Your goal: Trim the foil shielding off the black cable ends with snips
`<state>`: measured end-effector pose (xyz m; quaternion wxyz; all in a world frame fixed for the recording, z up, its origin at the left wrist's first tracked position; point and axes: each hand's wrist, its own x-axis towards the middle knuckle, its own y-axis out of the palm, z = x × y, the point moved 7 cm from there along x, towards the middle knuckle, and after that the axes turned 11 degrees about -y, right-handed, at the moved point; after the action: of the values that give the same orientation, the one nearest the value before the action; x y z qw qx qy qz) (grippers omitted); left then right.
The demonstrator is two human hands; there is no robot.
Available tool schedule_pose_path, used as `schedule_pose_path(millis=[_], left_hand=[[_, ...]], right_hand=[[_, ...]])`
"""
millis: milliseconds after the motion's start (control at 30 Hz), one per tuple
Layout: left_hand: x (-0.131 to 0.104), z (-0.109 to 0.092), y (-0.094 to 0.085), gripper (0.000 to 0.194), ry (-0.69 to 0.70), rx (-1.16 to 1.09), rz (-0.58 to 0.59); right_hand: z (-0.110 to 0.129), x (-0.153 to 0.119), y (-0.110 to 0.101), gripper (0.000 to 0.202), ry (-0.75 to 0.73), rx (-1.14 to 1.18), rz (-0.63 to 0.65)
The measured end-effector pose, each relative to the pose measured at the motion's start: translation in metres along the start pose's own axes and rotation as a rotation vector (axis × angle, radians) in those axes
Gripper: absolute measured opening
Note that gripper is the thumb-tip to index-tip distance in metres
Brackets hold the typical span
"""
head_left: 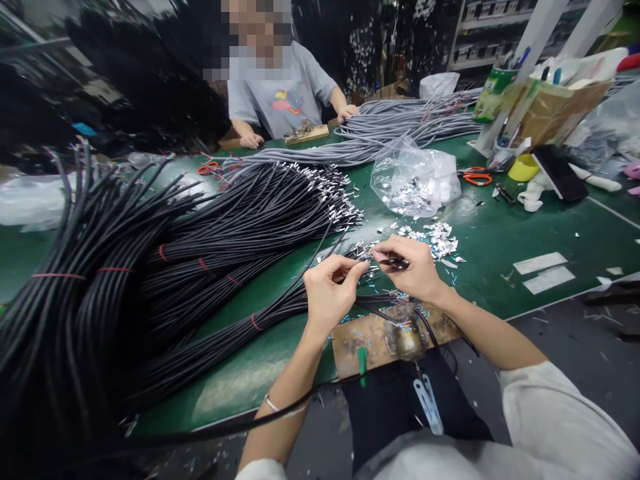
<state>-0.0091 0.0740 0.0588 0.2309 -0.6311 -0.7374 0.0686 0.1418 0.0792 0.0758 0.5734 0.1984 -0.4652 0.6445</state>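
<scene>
My left hand [333, 290] is closed in a pinch, thumb against forefinger, on what seems to be the thin end of a black cable; the tip is too small to make out. Close on its right, my right hand [413, 267] is closed around a small dark tool [397, 263], mostly hidden by the fingers. Between and behind the fingertips lie stripped cable ends with coloured wires. Under my hands a bundle of black cables [280, 310] with a red tie reaches toward a worn wooden board [350, 343], which carries a metal piece [407, 340] and blue wire scraps.
Large bundles of black cables [240, 227] fill the left of the green table [500, 267]. White scraps [437, 240], a clear plastic bag [417, 177], orange-handled scissors [477, 176] and a phone [560, 173] lie rightward. Opposite, a person [295, 100] sits by grey cables [400, 123].
</scene>
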Motion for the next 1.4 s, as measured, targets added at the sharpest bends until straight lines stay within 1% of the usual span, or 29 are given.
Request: schedule_pose_path(millis=[100, 200, 300, 367, 433, 467, 567, 633, 800, 900, 967, 1000, 1033, 1067, 1100, 1133, 1200, 1233, 1267, 1300, 1333, 1400], left_hand=[[0.000, 0.002, 0.002, 0.020, -0.016, 0.023, 0.015], [0.001, 0.004, 0.004, 0.022, -0.040, 0.011, 0.048], [0.001, 0.007, 0.007, 0.023, -0.076, -0.037, 0.091], [0.002, 0.008, 0.007, 0.024, -0.096, -0.072, 0.103], [0.002, 0.009, 0.007, 0.025, -0.106, -0.101, 0.098], [0.002, 0.010, 0.007, 0.025, -0.109, -0.114, 0.097], [0.004, 0.012, 0.011, 0.027, -0.116, -0.164, 0.125], [0.005, 0.014, 0.016, 0.027, -0.132, -0.203, 0.166], [0.007, 0.022, 0.024, 0.029, -0.200, -0.284, 0.283], [0.012, 0.030, 0.023, 0.032, -0.247, -0.366, 0.289], [0.017, 0.040, 0.026, 0.038, -0.318, -0.403, 0.304], [0.018, 0.047, 0.029, 0.043, -0.359, -0.373, 0.325], [0.019, 0.053, 0.033, 0.045, -0.386, -0.285, 0.348], [0.021, 0.058, 0.035, 0.042, -0.368, -0.139, 0.350], [0.022, 0.060, 0.036, 0.034, -0.302, 0.042, 0.322], [0.023, 0.060, 0.038, 0.024, -0.209, 0.226, 0.300], [0.021, 0.060, 0.045, 0.009, -0.057, 0.507, 0.272], [0.020, 0.061, 0.047, 0.007, -0.011, 0.583, 0.263], [0.020, 0.061, 0.047, 0.005, 0.012, 0.602, 0.244], [0.021, 0.060, 0.045, 0.003, 0.022, 0.581, 0.216], [0.022, 0.059, 0.041, 0.004, 0.026, 0.544, 0.177], [0.027, 0.055, 0.025, 0.011, 0.005, 0.413, 0.056]], right_hand=[[-0.011, -0.003, 0.005, 0.008, 0.166, 0.091, -0.020], [-0.023, -0.008, 0.014, 0.012, 0.349, 0.226, 0.008], [-0.031, -0.011, 0.016, 0.016, 0.462, 0.300, -0.009], [-0.034, -0.012, 0.017, 0.020, 0.510, 0.344, -0.022], [-0.033, -0.012, 0.017, 0.023, 0.499, 0.358, -0.018], [-0.031, -0.011, 0.016, 0.024, 0.466, 0.333, -0.011], [-0.021, -0.007, 0.010, 0.022, 0.299, 0.160, -0.007], [-0.017, -0.005, 0.007, 0.020, 0.222, 0.080, 0.007], [-0.018, -0.002, 0.007, 0.015, 0.214, 0.016, 0.059], [-0.018, 0.000, 0.007, 0.011, 0.213, 0.028, 0.099], [-0.019, 0.001, 0.003, 0.009, 0.224, 0.074, 0.076], [-0.020, 0.001, 0.000, 0.010, 0.229, 0.083, 0.047], [-0.022, 0.001, -0.003, 0.012, 0.231, 0.074, 0.025], [-0.023, 0.001, -0.004, 0.015, 0.226, 0.047, 0.036], [-0.024, 0.000, -0.002, 0.016, 0.217, 0.003, 0.088], [-0.026, -0.002, 0.004, 0.018, 0.211, -0.054, 0.188], [-0.031, -0.011, 0.020, 0.020, 0.217, -0.175, 0.481], [-0.033, -0.017, 0.028, 0.020, 0.221, -0.225, 0.639], [-0.034, -0.024, 0.035, 0.019, 0.220, -0.262, 0.778], [-0.033, -0.030, 0.040, 0.017, 0.208, -0.284, 0.890], [-0.031, -0.034, 0.045, 0.015, 0.183, -0.292, 0.972], [-0.024, -0.038, 0.050, 0.013, 0.119, -0.293, 1.054]])
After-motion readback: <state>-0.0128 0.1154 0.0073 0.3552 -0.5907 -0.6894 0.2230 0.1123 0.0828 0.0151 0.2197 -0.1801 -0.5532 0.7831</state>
